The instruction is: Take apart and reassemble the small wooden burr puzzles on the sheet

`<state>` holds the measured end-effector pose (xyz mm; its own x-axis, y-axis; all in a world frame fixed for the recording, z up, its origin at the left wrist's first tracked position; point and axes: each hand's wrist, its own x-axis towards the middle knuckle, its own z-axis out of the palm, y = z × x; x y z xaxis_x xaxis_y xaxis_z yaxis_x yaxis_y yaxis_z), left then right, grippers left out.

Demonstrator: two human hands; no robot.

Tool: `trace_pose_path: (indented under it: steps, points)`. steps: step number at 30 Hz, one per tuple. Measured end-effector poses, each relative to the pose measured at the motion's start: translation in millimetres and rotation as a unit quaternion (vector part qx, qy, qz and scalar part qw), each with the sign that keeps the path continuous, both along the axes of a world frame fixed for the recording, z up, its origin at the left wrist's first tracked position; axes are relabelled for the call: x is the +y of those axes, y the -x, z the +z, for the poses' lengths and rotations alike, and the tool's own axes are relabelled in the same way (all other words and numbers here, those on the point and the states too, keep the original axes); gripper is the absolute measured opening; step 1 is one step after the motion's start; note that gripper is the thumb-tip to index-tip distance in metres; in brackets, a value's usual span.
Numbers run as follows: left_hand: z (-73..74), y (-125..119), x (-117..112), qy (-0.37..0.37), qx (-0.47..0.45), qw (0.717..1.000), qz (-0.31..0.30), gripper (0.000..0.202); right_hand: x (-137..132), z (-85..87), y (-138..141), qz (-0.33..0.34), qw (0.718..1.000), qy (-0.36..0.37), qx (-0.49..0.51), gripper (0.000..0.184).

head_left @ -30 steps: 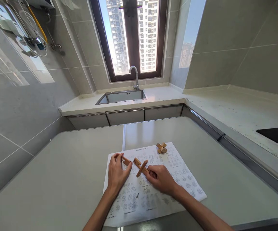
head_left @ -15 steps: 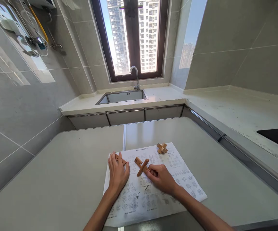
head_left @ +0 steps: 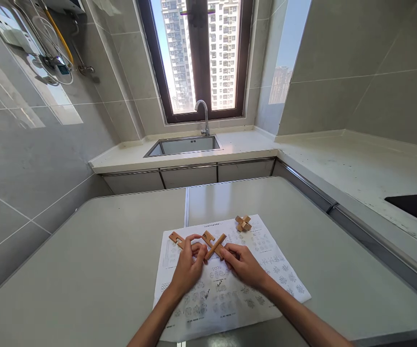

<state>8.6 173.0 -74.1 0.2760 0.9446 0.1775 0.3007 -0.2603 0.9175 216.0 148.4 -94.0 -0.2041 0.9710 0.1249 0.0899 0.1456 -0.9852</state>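
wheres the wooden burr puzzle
In the head view, the burr puzzle sits on the printed sheet near its far right corner, beyond the right hand.

A pale table [head_left: 122, 250] with rounded corners carries a printed white sheet [head_left: 228, 301], laid over its straight seam [head_left: 187, 207]

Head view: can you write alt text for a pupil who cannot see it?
A person's right hand holds crossed wooden pieces over a printed sheet, the left hand close beside them. A notched wooden piece shows partly behind the left hand; a small wooden puzzle sits near the sheet's far right corner.
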Motion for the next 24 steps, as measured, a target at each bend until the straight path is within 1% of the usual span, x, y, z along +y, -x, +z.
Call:
trace_pose_path:
  steps: [2, 3, 5, 8, 10, 12, 15, 20, 24]
  points:
    - [1.8, 0.8, 0.5, 0.048, -0.024, 0.998, -0.012, 0.029, -0.1, -0.1, -0.2, 0.004, 1.000, 0.013, 0.018, 0.049]
    - [2.6, 1.2, 0.4, 0.058, -0.032, 0.998, -0.014, 0.029, -0.1, 0.0, -0.2, 0.003, 1.000, 0.016, 0.024, 0.049]
    - [3.8, 1.8, -0.5, 0.046, -0.017, 0.998, -0.028, 0.028, 0.0, 0.6, -0.1, 0.000, 0.999, 0.020, 0.031, 0.049]
    - [4.4, 1.2, -3.5, 0.008, 0.056, 0.996, -0.070, 0.029, 0.7, 3.0, -0.4, 0.005, 0.999, 0.025, 0.046, 0.050]
    - [4.5, 0.3, -5.5, -0.013, 0.095, 0.992, -0.077, 0.030, 1.5, 5.2, -1.1, 0.012, 0.998, 0.031, 0.062, 0.050]
    - [4.6, -0.8, -6.8, -0.017, 0.106, 0.991, -0.084, 0.029, 2.4, 6.7, -1.7, 0.020, 0.996, 0.035, 0.077, 0.050]
    - [4.9, -1.7, -7.8, 0.001, 0.080, 0.991, -0.108, 0.025, 4.0, 5.6, -1.3, 0.034, 0.994, 0.044, 0.092, 0.051]
    - [6.0, -1.0, -8.2, 0.024, 0.012, 0.992, -0.119, 0.025, 6.3, -3.8, 0.7, 0.046, 0.990, 0.073, 0.114, 0.046]
    - [6.8, 0.8, -8.0, 0.022, 0.015, 0.991, -0.128, 0.025, 7.0, -5.3, -1.1, 0.042, 0.987, 0.055, 0.145, 0.042]
